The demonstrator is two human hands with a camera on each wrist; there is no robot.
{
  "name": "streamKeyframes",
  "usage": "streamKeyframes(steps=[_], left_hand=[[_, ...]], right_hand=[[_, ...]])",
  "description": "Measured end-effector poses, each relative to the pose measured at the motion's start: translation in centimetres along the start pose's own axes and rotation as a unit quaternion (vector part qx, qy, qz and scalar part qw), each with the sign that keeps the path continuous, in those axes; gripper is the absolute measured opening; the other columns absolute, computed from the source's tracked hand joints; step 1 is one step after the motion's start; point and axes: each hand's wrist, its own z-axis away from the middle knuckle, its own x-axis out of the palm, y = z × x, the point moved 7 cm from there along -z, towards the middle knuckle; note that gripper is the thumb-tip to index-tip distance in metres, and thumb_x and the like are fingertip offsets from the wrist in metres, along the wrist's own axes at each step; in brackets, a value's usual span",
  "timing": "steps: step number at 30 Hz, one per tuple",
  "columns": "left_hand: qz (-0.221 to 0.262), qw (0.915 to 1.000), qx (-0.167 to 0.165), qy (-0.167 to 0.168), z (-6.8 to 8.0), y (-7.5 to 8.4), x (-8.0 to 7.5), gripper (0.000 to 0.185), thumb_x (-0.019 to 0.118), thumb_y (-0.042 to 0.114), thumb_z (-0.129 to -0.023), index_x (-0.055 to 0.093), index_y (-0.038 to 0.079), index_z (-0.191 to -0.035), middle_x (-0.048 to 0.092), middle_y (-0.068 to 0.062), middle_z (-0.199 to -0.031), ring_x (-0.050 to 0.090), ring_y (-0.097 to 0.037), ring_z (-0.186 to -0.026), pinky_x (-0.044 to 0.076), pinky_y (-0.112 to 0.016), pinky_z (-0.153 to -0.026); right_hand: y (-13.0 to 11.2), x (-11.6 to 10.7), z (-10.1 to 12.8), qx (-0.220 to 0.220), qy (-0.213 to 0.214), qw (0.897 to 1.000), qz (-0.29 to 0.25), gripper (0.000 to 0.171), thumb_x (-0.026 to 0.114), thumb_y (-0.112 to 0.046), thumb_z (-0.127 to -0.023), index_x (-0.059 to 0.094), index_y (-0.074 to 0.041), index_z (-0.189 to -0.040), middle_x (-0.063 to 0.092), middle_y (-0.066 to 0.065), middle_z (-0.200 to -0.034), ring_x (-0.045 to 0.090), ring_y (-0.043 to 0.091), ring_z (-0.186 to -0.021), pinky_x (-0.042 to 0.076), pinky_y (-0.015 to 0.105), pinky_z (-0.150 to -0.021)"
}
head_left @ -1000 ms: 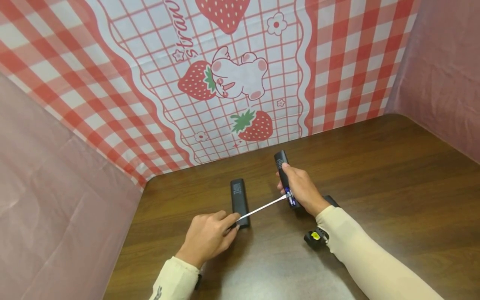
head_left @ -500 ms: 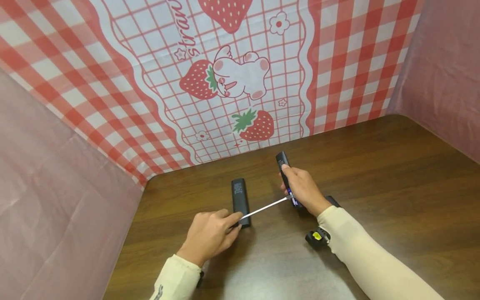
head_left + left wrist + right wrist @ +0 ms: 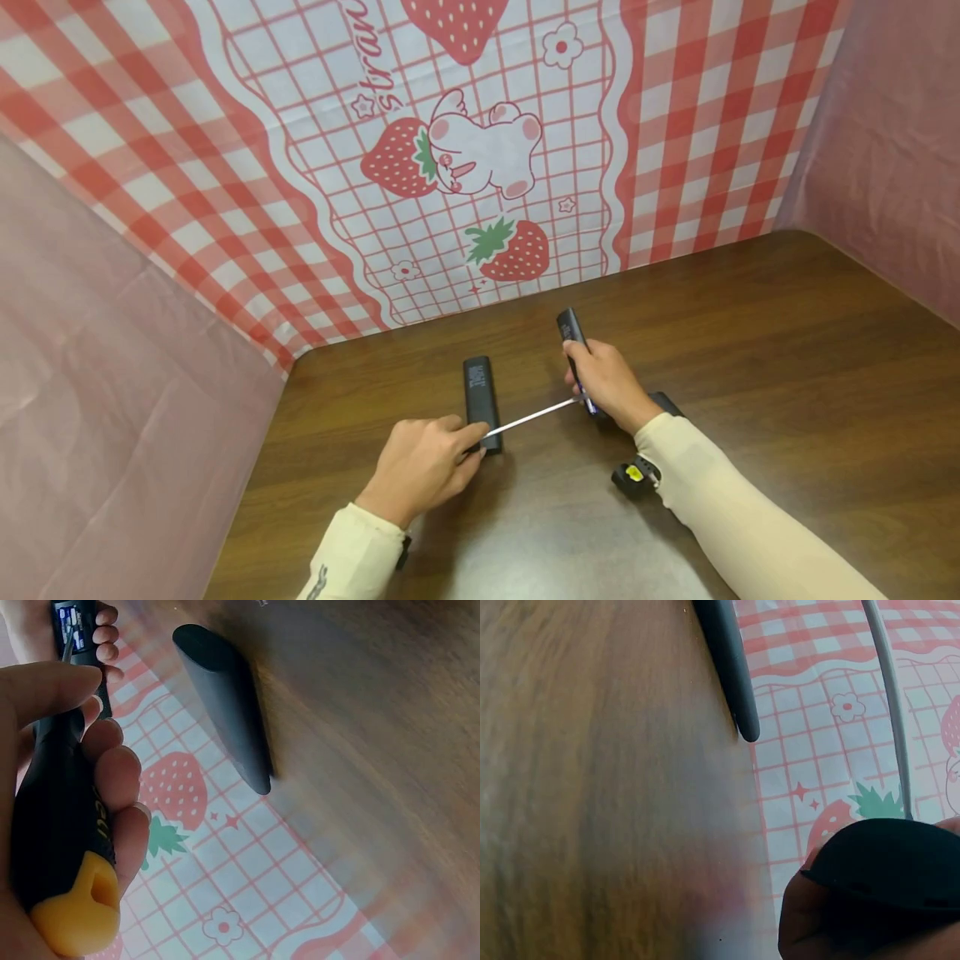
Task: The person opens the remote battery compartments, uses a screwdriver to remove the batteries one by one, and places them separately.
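My left hand [image 3: 431, 458] grips a screwdriver [image 3: 56, 810] by its black and yellow handle. Its long metal shaft [image 3: 528, 417] points across to my right hand [image 3: 611, 383], which holds a black remote control [image 3: 569, 323] tilted up, thumb on its back. In the left wrist view, the screwdriver's tip meets the remote's uncovered battery compartment [image 3: 73, 626], where blue and white batteries show. The rounded end of this held remote [image 3: 892, 859] fills the lower right of the right wrist view. A second black bar with printed text [image 3: 480, 392] lies on the table just beyond my left fingers.
Partly hidden behind my right wrist, a dark object [image 3: 666, 403] lies on the brown wooden table [image 3: 750, 350]. A strawberry-print checked cloth [image 3: 480, 167] hangs along the back edge. Pink cloth walls [image 3: 135, 350] close off both sides.
The right hand has turned the remote, so its battery compartment shows less in the head view. The screwdriver's tip stays at the compartment as the left hand shifts slightly right.
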Motion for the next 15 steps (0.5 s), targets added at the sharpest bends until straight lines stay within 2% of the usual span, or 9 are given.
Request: streamKeyframes(steps=[6, 15], left_hand=[[0.004, 0.9999, 0.002, -0.017, -0.17, 0.11, 0.16, 0.022, 0.074, 0.030, -0.086, 0.071, 0.025, -0.108, 0.063, 0.007, -0.073, 0.050, -0.006, -0.051, 0.043, -0.029, -0.044], [0.003, 0.9999, 0.003, -0.015, -0.27, 0.19, 0.18, 0.021, 0.074, 0.030, -0.086, 0.070, 0.025, -0.106, 0.063, 0.007, -0.072, 0.051, -0.006, -0.051, 0.044, -0.030, -0.044]], right_hand=[[0.24, 0.09, -0.10, -0.016, 0.001, 0.999, 0.045, 0.042, 0.042, -0.033, -0.105, 0.056, 0.006, -0.100, 0.060, 0.009, -0.075, 0.056, 0.017, -0.057, 0.048, 0.032, -0.051], [0.22, 0.13, -0.13, -0.024, -0.003, 0.998, 0.061, 0.044, 0.041, -0.033, -0.106, 0.056, 0.007, -0.100, 0.060, 0.009, -0.074, 0.054, 0.016, -0.057, 0.048, 0.032, -0.049]])
